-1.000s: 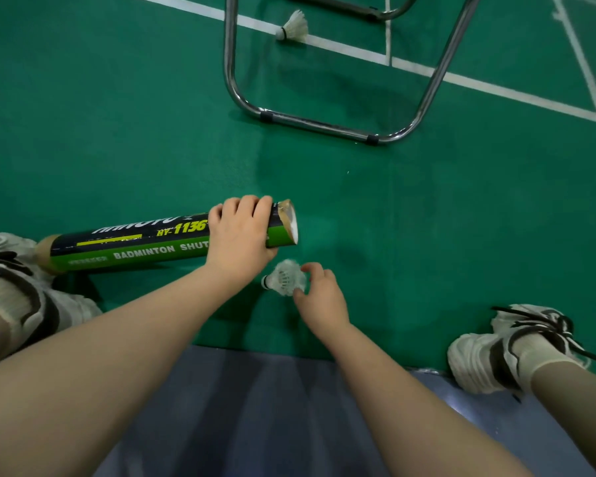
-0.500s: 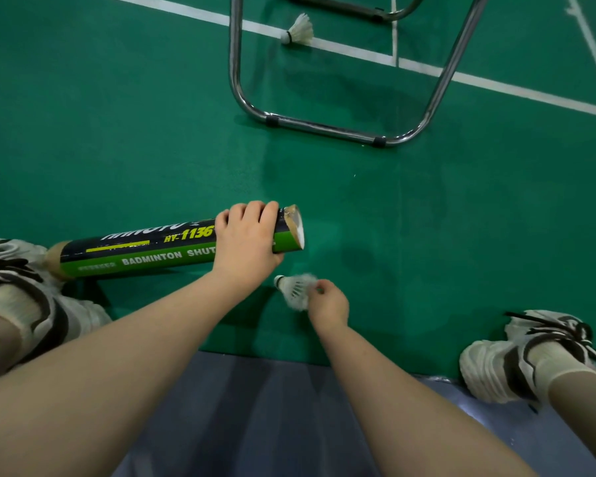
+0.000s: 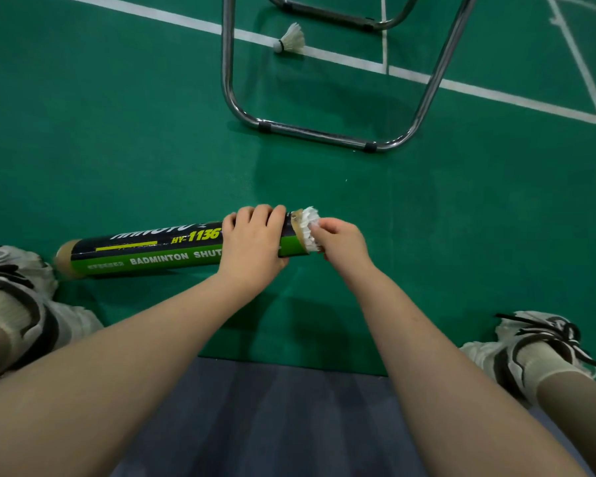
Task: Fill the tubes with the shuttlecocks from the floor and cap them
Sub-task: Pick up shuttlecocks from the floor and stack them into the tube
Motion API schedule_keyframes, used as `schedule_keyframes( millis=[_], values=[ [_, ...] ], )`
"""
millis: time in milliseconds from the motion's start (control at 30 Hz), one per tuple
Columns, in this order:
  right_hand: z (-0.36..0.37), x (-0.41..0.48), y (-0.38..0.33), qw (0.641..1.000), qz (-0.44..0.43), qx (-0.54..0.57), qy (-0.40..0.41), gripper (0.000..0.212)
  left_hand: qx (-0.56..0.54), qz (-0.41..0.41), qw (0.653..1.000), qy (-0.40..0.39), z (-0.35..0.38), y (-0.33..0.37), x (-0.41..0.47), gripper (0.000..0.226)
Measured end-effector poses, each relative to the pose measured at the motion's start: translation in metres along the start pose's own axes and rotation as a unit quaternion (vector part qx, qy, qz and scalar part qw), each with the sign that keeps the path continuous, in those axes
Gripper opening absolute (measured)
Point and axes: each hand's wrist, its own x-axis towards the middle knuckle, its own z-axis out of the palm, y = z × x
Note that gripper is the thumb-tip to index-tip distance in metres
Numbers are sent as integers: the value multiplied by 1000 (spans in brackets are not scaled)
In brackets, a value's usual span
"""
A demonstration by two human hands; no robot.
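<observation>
Head view: a shuttlecock (image 3: 309, 222) is pinched by the fingers (image 3: 319, 229) of the right hand (image 3: 341, 244) at the tube's (image 3: 152, 251) open mouth, feathers protruding. The tube is gripped near that end by the left hand (image 3: 252, 247), low over the green floor (image 3: 117, 132). A second shuttlecock (image 3: 291, 39) is seen beyond, inside a metal chair frame (image 3: 324, 135).

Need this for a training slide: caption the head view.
Left hand grips the tube while right hand pinches a shuttlecock seated in its open end.
</observation>
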Motion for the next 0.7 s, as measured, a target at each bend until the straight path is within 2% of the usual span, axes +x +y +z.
schedule_keyframes(
  millis=[67, 100, 167, 233, 267, 300, 400, 567, 600, 700],
  values=[
    [5, -2, -5, 997, -30, -62, 40, 11, -3, -5, 1000, 2, -2, 1, 2, 69],
    [6, -3, -5, 994, -39, -63, 80, 16, -5, -8, 1000, 3, -3, 1, 3, 69],
    [5, -11, -8, 986, -60, -10, 153, 22, -13, -13, 1000, -1, -7, 1, 6, 70],
    [2, -23, -12, 977, -108, 19, 180, 11, -20, -14, 1000, -6, -10, 0, 8, 71],
    [0, -28, -15, 978, -127, 28, 162, 6, -22, -13, 1000, -5, -12, 1, 8, 71],
    [0, -33, -19, 982, -137, 34, 125, 12, -21, -10, 1000, -2, -14, 1, 9, 72],
    [2, -44, -34, 995, -86, 51, -28, 23, -16, 14, 1000, 17, -19, 7, 6, 73],
    [-15, -57, -58, 980, -63, 76, -173, 2, -7, 50, 998, 40, -47, 18, 6, 70],
    [-23, -60, -65, 977, -59, 75, -192, 5, 3, 57, 997, 42, -55, 22, 8, 68],
    [-40, -62, -78, 976, -64, 32, -208, 41, 34, 88, 994, 52, -81, 36, 10, 70]
  ],
)
